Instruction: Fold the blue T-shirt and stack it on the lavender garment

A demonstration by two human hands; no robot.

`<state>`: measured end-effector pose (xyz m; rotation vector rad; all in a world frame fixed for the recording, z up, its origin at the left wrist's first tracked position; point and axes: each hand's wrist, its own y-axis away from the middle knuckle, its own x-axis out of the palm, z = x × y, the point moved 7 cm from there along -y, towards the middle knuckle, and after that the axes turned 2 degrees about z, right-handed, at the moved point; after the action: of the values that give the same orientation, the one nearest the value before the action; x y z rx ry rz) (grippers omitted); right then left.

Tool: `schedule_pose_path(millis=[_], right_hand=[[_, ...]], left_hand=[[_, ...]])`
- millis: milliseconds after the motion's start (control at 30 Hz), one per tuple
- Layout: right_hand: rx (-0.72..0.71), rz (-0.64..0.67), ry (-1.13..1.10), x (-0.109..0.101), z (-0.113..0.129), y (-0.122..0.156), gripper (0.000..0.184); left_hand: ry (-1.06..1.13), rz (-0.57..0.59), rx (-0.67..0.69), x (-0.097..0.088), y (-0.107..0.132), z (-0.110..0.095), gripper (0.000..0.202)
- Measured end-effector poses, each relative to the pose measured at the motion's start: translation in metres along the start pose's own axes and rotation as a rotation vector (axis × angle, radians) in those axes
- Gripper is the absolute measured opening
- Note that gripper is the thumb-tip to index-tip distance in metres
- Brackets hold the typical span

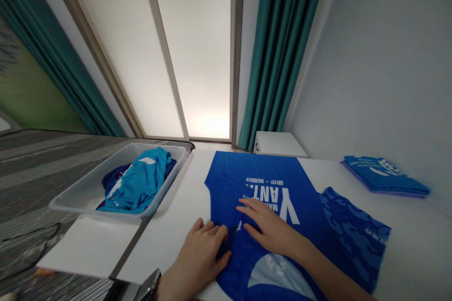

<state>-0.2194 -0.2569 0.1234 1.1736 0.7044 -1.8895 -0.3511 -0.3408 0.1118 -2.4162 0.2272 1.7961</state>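
A blue T-shirt (229,183) with white lettering lies on the white table, its collar towards me. Its left side is folded inward over the body, while the patterned sleeve (356,235) on the right is spread out. My left hand (203,254) rests at the shirt's left edge, thumb apart from the bent fingers, whose tips are partly hidden. Across the folded part and the lettering lies my right hand (266,228), its fingers spread on the cloth. A dark watch (150,286) is on my left wrist.
On the left, a translucent plastic bin (76,193) holds crumpled light-blue and dark-blue clothes (141,183). Folded blue and purple garments (384,176) lie stacked at the table's right. Behind the white table (169,211) stands a small white cabinet (278,143), near a green curtain (282,56).
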Motion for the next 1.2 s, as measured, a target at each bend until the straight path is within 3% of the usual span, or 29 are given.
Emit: schedule_pose_path(millis=[167,600,933,1200], right_hand=[[-0.025,-0.006,0.012,0.005,0.002,0.002,0.042],[-0.122,-0.067,-0.019,-0.001,0.023,0.003,0.034],[-0.144,-0.017,0.003,0.004,0.023,0.004,0.038],[-0.162,-0.067,-0.012,0.001,0.026,0.003,0.033]], left_hand=[[-0.047,-0.008,-0.037,0.006,0.012,0.006,0.012],[-0.098,-0.180,-0.052,0.009,0.034,0.012,0.014],[-0.044,-0.150,-0.088,0.007,0.050,0.023,0.014],[-0.083,-0.199,-0.074,0.000,0.042,0.015,0.009]])
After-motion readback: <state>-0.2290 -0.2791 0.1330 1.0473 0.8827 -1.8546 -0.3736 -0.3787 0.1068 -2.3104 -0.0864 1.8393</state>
